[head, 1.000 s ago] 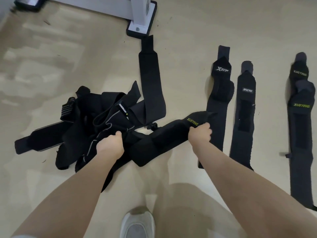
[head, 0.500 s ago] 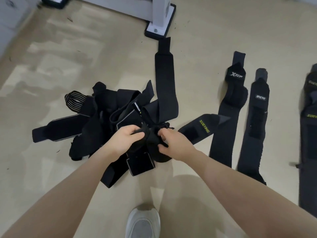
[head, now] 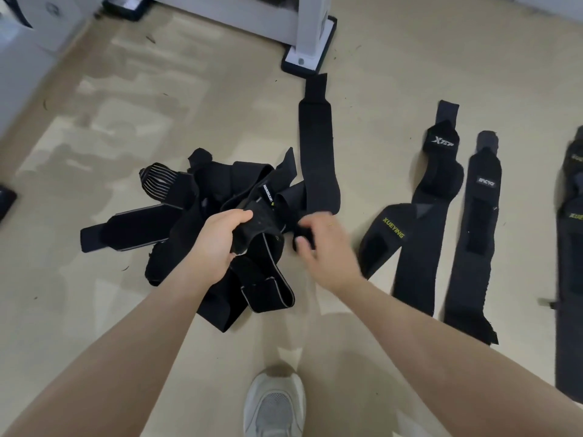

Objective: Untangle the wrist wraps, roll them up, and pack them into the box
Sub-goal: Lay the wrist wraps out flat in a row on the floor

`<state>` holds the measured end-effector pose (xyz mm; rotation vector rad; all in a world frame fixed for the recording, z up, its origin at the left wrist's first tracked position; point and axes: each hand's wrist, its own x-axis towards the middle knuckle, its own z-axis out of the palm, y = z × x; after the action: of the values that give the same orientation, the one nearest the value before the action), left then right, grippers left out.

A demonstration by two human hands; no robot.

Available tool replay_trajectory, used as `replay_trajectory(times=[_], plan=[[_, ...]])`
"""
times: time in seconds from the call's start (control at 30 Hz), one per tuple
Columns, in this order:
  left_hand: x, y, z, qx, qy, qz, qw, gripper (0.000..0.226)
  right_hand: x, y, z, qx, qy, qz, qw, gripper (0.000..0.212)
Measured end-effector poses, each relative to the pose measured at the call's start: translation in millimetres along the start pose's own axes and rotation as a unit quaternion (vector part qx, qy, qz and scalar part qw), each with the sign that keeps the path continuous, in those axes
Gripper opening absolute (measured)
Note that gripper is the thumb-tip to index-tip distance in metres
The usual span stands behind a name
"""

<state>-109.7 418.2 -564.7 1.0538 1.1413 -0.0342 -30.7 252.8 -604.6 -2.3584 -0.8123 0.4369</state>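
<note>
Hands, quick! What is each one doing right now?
Left hand: grips a black strap in the tangled pile.
Right hand: blurred, fingers curled on a black strap end of that pile.

You could read "XUEYING" in yellow-green letters on the black wrap (head: 389, 234) lying just right of the tangled pile. "XTEP" stood in pale letters on the folded head of the next wrap (head: 441, 143) to the right. The flat wrap (head: 482, 190) beside that one carried a small label whose letters were too small to make out surely. In the pile, a narrow white-lettered tag (head: 266, 195) showed, its print unreadable. At the right edge, yellow-green lettering on another wrap (head: 575, 216) was cut off.
</note>
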Motion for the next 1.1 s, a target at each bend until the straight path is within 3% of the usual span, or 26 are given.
replay_trajectory(times=[0.07,0.13,0.17,0.23,0.3,0.37,0.4,0.43,0.5,0.53,0.63,0.73,0.87,0.93,1.03,1.1], plan=[[-5.6,2.7,0.5,-0.077,-0.025,-0.006,0.997,0.018,-3.6,-27.1,12.3,0.122,-0.12,0.086,0.981,0.033],[-10.2,6.1,-1.1,-0.151,-0.059,-0.01,0.987,0.024,-5.3,-36.9,20.2,0.261,-0.204,0.202,0.922,0.044],[-12.7,7.2,-2.8,-0.167,-0.073,-0.008,0.983,0.026,-6.3,-38.3,23.8,0.319,-0.226,0.216,0.895,0.046],[-16.8,8.6,-1.8,-0.161,-0.091,-0.001,0.983,0.026,-6.9,-38.7,27.3,0.394,-0.232,0.194,0.868,0.041],[-15.7,9.3,2.8,-0.15,-0.088,-0.003,0.985,0.031,-1.1,-46.5,23.8,0.439,-0.18,0.223,0.852,0.019],[-15.7,8.2,8.8,-0.08,-0.055,0.034,0.995,0.038,6.7,-53.6,17.8,0.481,-0.138,0.283,0.818,0.017],[-14.7,2.9,11.1,0.021,-0.034,0.099,0.994,0.04,9.3,-53.5,15.6,0.5,-0.132,0.3,0.801,0.017],[-13.3,-3.5,12.8,0.162,-0.005,0.183,0.97,0.042,11.6,-51.1,13.4,0.524,-0.121,0.313,0.783,0.018],[-14.2,-14.8,14.9,0.408,0.071,0.279,0.866,0.045,12.9,-46.8,5.1,0.589,-0.091,0.343,0.726,0.02],[-16.0,-18.3,16.6,0.447,0.078,0.265,0.851,0.053,12.6,-44.5,-0.7,0.61,-0.079,0.354,0.705,0.02],[-14.8,-19.8,18.1,0.346,-0.04,0.178,0.92,0.07,9.5,-37.8,-16.0,0.637,-0.08,0.378,0.667,0.02],[-14.4,-21.8,14.9,0.366,-0.127,0.181,0.904,0.037,8.5,-29.8,-26.1,0.664,-0.067,0.413,0.62,0.029],[-9.1,-30.6,1.5,0.443,-0.155,0.174,0.866,0.037,12.9,-28.9,-47.1,0.681,-0.044,0.401,0.611,0.023],[-5.5,-36.8,-7.6,0.535,-0.175,0.132,0.816,0.032,17.6,-27.6,-57.4,0.687,-0.028,0.388,0.614,0.015],[6.5,-45.3,-13.5,0.66,-0.171,0.075,0.728,0.025,24.0,-25.0,-67.1,0.661,-0.046,0.37,0.651,0.014],[9.6,-39.9,-6.6,0.667,-0.153,0.07,0.726,0.027,23.6,-22.6,-67.9,0.643,-0.057,0.376,0.665,0.014]])
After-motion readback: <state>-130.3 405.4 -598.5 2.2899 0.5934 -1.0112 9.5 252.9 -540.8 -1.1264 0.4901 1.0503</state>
